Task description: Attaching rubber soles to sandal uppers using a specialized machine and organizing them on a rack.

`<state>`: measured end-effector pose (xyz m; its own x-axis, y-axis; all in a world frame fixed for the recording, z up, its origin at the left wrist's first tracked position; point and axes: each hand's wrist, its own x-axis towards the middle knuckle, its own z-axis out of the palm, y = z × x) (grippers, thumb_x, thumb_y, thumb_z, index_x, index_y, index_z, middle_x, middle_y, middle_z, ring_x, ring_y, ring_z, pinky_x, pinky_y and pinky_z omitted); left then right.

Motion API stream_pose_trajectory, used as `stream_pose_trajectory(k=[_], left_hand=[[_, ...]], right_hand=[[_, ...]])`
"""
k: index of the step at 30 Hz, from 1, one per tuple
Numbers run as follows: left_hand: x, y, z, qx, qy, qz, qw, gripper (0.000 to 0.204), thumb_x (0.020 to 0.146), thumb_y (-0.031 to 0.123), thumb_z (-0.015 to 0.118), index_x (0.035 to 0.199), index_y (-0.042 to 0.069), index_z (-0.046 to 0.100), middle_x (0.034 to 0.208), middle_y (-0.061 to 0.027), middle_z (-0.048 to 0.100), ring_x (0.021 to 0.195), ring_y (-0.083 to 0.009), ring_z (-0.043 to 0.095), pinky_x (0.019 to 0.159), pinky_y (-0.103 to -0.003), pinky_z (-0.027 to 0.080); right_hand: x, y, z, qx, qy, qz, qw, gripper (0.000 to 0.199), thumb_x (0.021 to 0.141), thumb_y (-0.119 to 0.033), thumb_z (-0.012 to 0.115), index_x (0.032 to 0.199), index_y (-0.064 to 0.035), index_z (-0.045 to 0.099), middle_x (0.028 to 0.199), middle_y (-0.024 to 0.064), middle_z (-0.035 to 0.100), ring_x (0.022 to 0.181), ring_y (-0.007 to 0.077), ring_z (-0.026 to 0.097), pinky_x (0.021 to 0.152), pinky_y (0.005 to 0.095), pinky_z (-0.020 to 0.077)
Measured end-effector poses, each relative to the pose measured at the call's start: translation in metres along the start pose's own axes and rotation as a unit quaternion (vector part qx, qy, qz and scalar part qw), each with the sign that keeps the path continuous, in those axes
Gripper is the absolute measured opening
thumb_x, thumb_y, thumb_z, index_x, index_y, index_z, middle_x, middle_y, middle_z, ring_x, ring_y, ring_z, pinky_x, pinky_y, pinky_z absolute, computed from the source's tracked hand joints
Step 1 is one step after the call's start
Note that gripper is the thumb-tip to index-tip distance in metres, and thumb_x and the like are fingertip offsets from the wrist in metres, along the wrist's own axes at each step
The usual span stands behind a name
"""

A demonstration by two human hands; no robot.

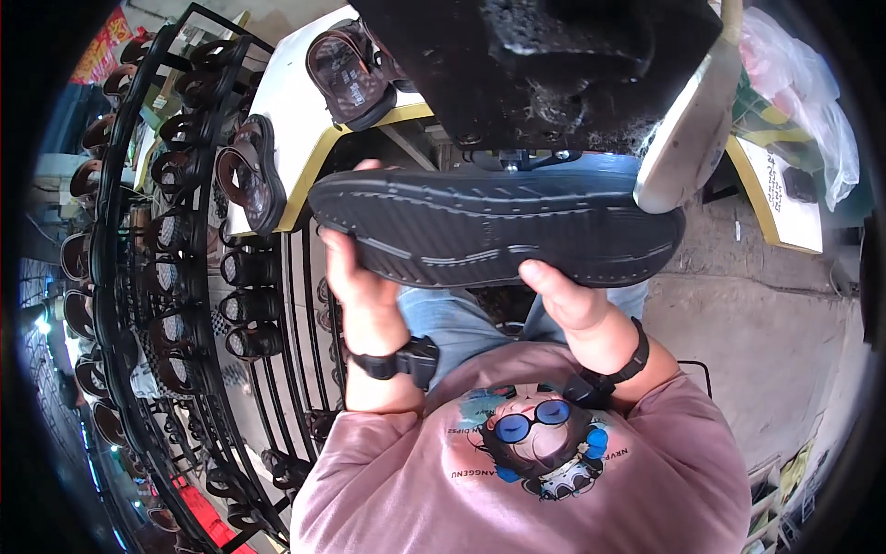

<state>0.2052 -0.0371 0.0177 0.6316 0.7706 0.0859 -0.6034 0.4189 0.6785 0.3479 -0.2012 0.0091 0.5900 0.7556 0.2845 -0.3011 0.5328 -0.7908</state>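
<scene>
Across both hands lies a black sandal [498, 226], its ribbed sole with stitched lines turned toward me. My left hand [355, 272] is closed round its left end, thumb on the sole and fingertips just showing past the far edge. My right hand [568, 294] grips the near edge right of the middle, its thumb pressed on the sole; its other fingers are hidden behind. Just beyond the sandal is a dark machine head [554, 74]. A pale curved lever [688, 138] hangs from the machine's right side and overlaps the sandal's right end.
A white, yellow-edged table [300, 92] at the left bears brown sandals [349, 74] and a single brown sandal [251, 174] at its edge. Further left, a black rack [115, 305] holds many sandals. A clear plastic bag [803, 83] and a white, yellow-edged board [780, 198] are at the right.
</scene>
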Motion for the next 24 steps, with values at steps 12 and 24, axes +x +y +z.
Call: stream_pose_trajectory(k=[12, 24], left_hand=[[0.023, 0.02, 0.09, 0.586, -0.207, 0.013, 0.783, 0.039, 0.064, 0.025, 0.09, 0.083, 0.0, 0.067, 0.074, -0.0076, 0.068, 0.068, -0.0154, 0.066, 0.063, -0.029, 0.052], [-0.039, -0.052, 0.064, 0.103, -0.012, -0.048, 0.993, 0.03, 0.089, 0.004, 0.068, 0.116, 0.001, 0.054, 0.111, -0.0091, 0.065, 0.103, -0.0149, 0.062, 0.094, -0.031, 0.048]], right_hand=[[0.018, 0.026, 0.01, -0.104, -0.119, 0.022, 0.987, 0.04, 0.077, -0.007, 0.079, 0.113, -0.0022, 0.063, 0.112, 0.0093, 0.064, 0.1, 0.0177, 0.061, 0.087, 0.0326, 0.0513], [0.001, -0.031, -0.039, -0.527, 0.023, -0.128, 0.84, 0.069, 0.063, -0.043, 0.084, 0.116, -0.0025, 0.066, 0.105, 0.0133, 0.062, 0.098, 0.0301, 0.059, 0.088, 0.0381, 0.0462]])
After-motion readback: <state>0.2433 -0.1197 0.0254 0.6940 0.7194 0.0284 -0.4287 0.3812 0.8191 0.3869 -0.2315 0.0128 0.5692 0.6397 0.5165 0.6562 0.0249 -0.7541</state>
